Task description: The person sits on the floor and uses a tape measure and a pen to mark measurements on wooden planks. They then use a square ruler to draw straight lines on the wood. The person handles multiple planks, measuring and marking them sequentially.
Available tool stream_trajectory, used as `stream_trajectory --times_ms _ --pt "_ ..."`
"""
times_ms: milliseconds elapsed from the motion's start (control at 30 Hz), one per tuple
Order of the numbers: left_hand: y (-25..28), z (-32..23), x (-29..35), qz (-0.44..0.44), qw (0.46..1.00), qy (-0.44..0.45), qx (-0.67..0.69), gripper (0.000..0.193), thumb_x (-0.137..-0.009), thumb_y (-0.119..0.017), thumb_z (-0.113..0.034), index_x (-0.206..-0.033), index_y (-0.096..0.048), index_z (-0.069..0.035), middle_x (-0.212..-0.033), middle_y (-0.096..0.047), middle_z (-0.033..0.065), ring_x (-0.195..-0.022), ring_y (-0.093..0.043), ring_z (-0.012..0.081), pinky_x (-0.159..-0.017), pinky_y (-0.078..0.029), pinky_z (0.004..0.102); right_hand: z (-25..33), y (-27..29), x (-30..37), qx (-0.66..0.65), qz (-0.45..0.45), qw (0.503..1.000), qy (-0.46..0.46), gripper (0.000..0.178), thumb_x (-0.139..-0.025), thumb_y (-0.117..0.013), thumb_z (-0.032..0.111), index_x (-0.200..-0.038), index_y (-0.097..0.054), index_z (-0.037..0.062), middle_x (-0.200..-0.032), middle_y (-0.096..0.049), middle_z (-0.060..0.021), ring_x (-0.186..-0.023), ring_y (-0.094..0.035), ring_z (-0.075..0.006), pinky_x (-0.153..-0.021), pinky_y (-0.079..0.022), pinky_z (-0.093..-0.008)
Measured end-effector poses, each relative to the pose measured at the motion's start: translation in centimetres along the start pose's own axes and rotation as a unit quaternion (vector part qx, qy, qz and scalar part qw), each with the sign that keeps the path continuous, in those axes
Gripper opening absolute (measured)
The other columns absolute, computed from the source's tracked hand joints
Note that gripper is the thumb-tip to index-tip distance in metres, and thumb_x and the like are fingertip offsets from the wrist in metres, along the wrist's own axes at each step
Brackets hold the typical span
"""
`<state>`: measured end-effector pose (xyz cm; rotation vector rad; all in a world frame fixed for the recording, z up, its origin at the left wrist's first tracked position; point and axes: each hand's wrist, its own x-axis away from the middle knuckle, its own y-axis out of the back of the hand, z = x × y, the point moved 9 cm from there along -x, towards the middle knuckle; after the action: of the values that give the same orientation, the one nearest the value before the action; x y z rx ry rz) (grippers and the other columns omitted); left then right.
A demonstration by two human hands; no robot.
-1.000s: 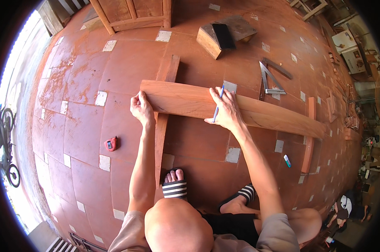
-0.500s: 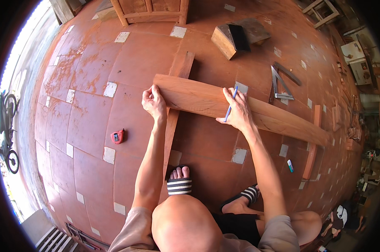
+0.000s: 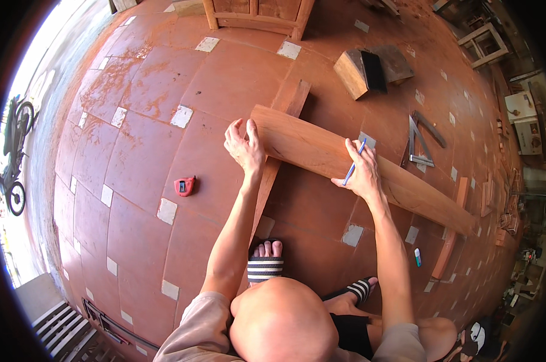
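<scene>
Board: a long reddish-brown wooden plank (image 3: 369, 172) is seen running from the centre of the frame down toward the right, laid across a narrower wooden batten (image 3: 277, 145) that runs from upper centre to lower centre.
Left hand: the left hand (image 3: 244, 148) is pressed flat on the plank's left end, fingers spread, nothing enclosed in it.
Right hand: the right hand (image 3: 360, 175) is rested on the plank's middle, its fingers closed narrowly around a slim blue pencil (image 3: 353, 163) whose tip is kept at the wood.
Step in hand: marking of the plank is judged to be under way, the board being steadied at one end while a line or point is set out.
Next move: a firm hold on the left end and a controlled stroke of the pencil would be called for.
Near tools: a grey metal square (image 3: 422, 140) is laid on the red tiled floor (image 3: 134, 157) just right of the plank; a small red tape measure (image 3: 185, 186) is left well apart at centre left.
Containers: a brown wooden box with a dark inside (image 3: 362, 71) is placed at upper centre; whether anything is held in it cannot be told.
Feet: striped sandals (image 3: 265, 265) are worn at lower centre.
</scene>
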<state>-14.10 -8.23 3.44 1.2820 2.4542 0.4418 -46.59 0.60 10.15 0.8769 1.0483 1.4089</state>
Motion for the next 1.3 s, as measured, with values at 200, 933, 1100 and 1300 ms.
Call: stream_trajectory --times_ms 200,933,1100,1300 --pt "-4.1 -11.6 6.4 0.273 0.899 -0.342 -0.020 0.072 -0.087 -0.083 -0.040 -0.145 -0.057 -0.007 -0.152 -0.053 0.0168 -0.145 -0.043 0.0379 -0.122 -0.031 0.0549 -1.2 0.3 0.7 0.037 0.029 0.999 -0.011 0.132 -0.052 -0.104 0.036 -0.160 -0.038 -0.0010 -0.161 -0.045 -0.0249 -0.147 -0.045 -0.0431 -0.122 -0.034 -0.0580" --pt "-13.4 -15.1 16.2 0.507 0.666 -0.508 -0.203 0.123 -0.059 -0.096 -0.035 -0.158 -0.034 0.002 -0.148 -0.047 0.0242 -0.141 -0.041 0.0405 -0.122 -0.026 0.0574 -25.8 8.5 16.9 0.256 0.293 0.869 -0.304 0.140 -0.056 -0.103 0.026 -0.168 -0.021 0.0068 -0.169 -0.034 -0.0232 -0.160 -0.029 -0.0324 -0.132 -0.021 -0.0536" --pt "-13.6 -15.1 16.3 0.502 0.660 -0.521 -0.200 0.122 -0.059 -0.096 -0.034 -0.158 -0.034 0.001 -0.149 -0.047 0.0227 -0.141 -0.042 0.0398 -0.122 -0.027 0.0566 -27.2 8.0 16.8 0.222 0.232 0.909 -0.267 0.119 -0.054 -0.103 0.020 -0.155 -0.042 0.0073 -0.152 -0.055 -0.0196 -0.144 -0.051 -0.0332 -0.126 -0.033 -0.0478" --pt "-13.8 -14.6 16.7 0.473 0.658 -0.550 -0.201 0.128 -0.056 -0.097 -0.033 -0.160 -0.031 0.001 -0.151 -0.045 0.0217 -0.140 -0.042 0.0403 -0.121 -0.029 0.0559 -26.9 7.6 17.5 0.183 0.126 0.928 -0.298 0.062 -0.093 -0.069 0.015 -0.150 -0.049 0.0043 -0.139 -0.061 -0.0269 -0.129 -0.062 -0.0419 -0.112 -0.049 -0.0491"
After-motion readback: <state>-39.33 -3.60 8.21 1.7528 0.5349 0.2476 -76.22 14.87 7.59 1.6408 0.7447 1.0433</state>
